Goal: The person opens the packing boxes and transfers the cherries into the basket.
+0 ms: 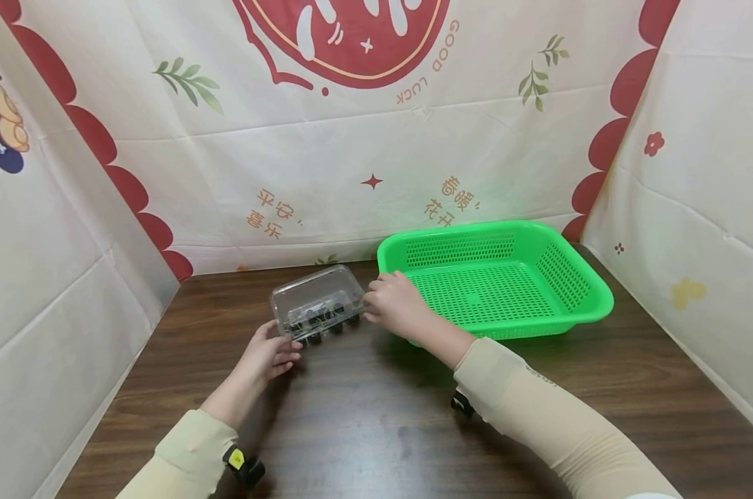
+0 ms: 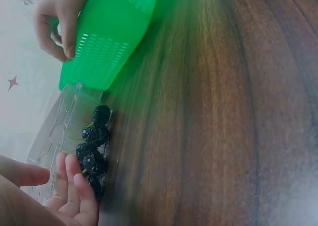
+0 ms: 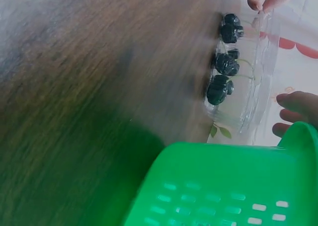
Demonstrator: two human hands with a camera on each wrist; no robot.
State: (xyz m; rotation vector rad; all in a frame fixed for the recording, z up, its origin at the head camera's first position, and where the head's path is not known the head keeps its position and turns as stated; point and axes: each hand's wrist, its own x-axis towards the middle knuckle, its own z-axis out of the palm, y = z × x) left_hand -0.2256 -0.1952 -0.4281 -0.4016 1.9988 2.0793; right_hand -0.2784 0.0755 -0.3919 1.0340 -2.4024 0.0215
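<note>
A clear plastic clamshell box with several dark berries on thin green stems sits at the back of the wooden table. My left hand holds its left end, thumb on one side and fingers along the front. In the left wrist view, those fingertips overlap the nearest berries. Between the box's right end and the green basket is my right hand, loosely bent at the basket's near-left rim. From the right wrist, its fingers show partly behind that rim, and no berry is seen in them.
The basket, with its perforated floor and walls, takes up the back right of the table. A printed white cloth hangs behind, and similar cloth closes off both sides.
</note>
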